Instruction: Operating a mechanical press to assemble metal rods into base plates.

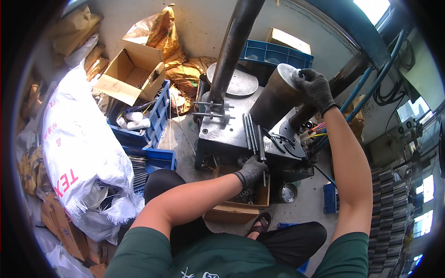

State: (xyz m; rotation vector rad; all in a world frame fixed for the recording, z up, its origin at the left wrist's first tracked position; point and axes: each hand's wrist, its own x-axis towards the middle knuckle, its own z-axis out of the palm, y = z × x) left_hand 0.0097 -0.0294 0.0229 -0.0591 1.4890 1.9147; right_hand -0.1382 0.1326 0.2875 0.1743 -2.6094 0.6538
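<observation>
My left hand [252, 171], in a dark grey glove, is closed round a metal rod [262, 146] at the front edge of a steel machine base [218, 134]. Just left of that rod, several slim metal rods [249, 132] lie side by side on the base. Over the top of a thick dark metal cylinder [274, 99], my gloved right hand [316, 88] pinches a small metal piece [299, 74], mostly covered by the fingers. Below my left hand stands a cardboard box [232, 214] with small metal parts inside.
A dark steel post [234, 51] rises from the base. On the left are blue crates [157, 120], an open carton [118, 83] and a large white sack [83, 148]. A round tin [288, 192] sits on the floor, with stacked metal bars [387, 217] far right.
</observation>
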